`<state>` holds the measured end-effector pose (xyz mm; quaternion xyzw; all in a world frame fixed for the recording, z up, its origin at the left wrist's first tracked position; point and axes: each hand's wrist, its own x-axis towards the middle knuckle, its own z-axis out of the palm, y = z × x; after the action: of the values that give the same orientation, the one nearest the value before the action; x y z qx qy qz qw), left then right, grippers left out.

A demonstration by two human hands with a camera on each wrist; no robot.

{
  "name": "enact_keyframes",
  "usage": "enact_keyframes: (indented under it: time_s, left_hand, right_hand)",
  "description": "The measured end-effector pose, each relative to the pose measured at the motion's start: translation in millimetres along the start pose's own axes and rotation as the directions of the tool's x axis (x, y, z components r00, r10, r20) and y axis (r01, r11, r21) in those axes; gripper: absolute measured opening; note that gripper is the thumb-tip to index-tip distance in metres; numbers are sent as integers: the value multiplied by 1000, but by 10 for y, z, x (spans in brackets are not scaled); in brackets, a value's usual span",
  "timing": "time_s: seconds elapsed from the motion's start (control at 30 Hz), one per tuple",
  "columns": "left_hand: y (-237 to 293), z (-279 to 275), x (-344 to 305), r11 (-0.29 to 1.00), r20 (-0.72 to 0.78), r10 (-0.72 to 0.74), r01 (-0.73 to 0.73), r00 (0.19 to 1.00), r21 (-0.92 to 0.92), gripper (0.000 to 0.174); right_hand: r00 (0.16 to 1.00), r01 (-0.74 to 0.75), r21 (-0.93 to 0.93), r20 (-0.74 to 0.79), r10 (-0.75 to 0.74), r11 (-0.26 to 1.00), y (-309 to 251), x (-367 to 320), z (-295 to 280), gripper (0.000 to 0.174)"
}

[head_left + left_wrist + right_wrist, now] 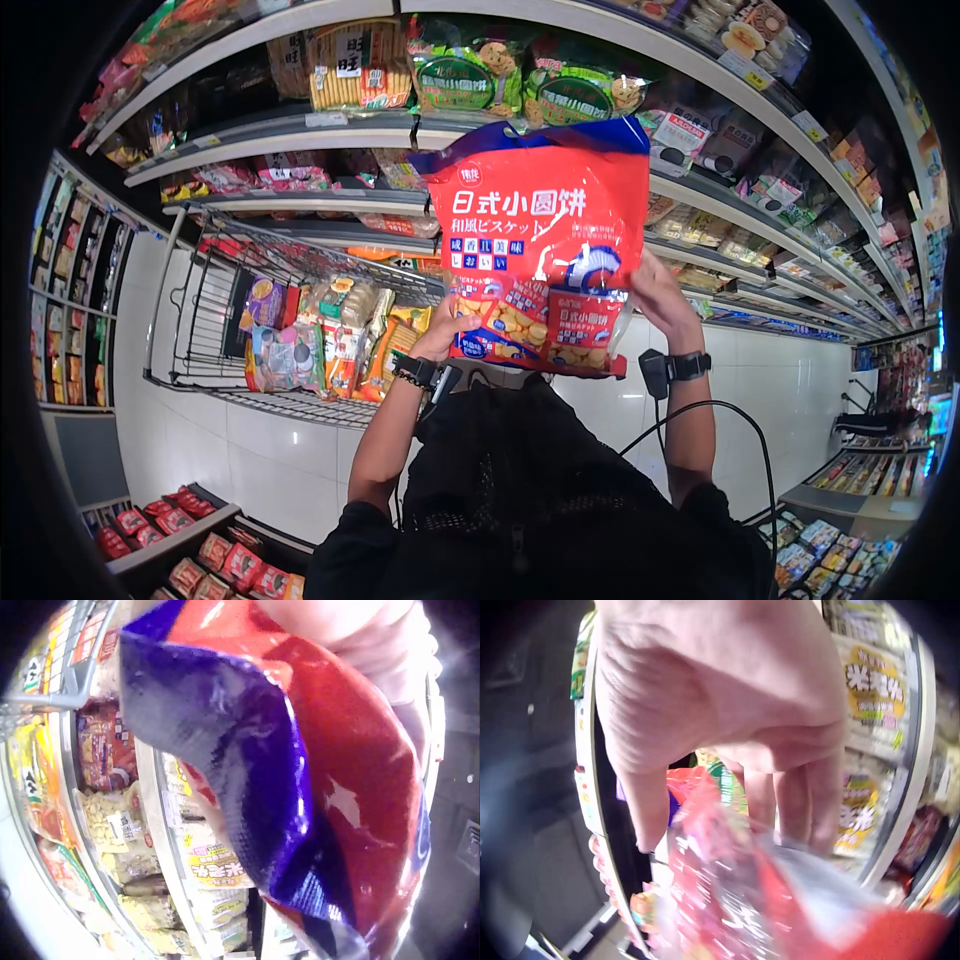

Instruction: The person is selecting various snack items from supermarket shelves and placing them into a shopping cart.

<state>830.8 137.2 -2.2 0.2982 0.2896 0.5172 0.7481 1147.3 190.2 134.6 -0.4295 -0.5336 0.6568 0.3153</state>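
Observation:
A large red and blue bag of small round biscuits (545,215) is held up in front of the body, its printed face toward the head camera. My left hand (437,333) grips its lower left edge, thumb lying over the front. At the right edge, my right hand (660,295) holds the bag's side, with its fingers mostly behind it. In the left wrist view, the bag's blue end seam (225,742) fills the middle. Clear, crinkled plastic of the bag (735,900) shows below the right hand (727,690) in the right wrist view.
At the left stands a wire shopping cart (330,408) with several snack packs (345,340) in it. Shelves of packaged snacks (465,85) run across the front and right. Red packs (240,565) sit on a low shelf behind left. A black cable (745,415) loops by the right wrist.

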Motion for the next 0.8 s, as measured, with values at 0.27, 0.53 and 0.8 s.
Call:
enact_keyframes:
  time_s: [0.27, 0.53, 0.8]
  left_hand:
    - [162, 389, 163, 984, -42, 70, -62, 997, 166, 51]
    - [63, 547, 317, 973, 42, -7, -2, 999, 230, 48]
    - [-44, 776, 454, 937, -6, 89, -82, 996, 339, 59]
  right_hand:
    - [987, -40, 19, -153, 42, 999, 532, -295, 102, 74]
    - [967, 25, 40, -253, -15, 999, 591, -620, 60, 65]
    - [960, 85, -74, -261, -101, 994, 410, -808, 81, 68]
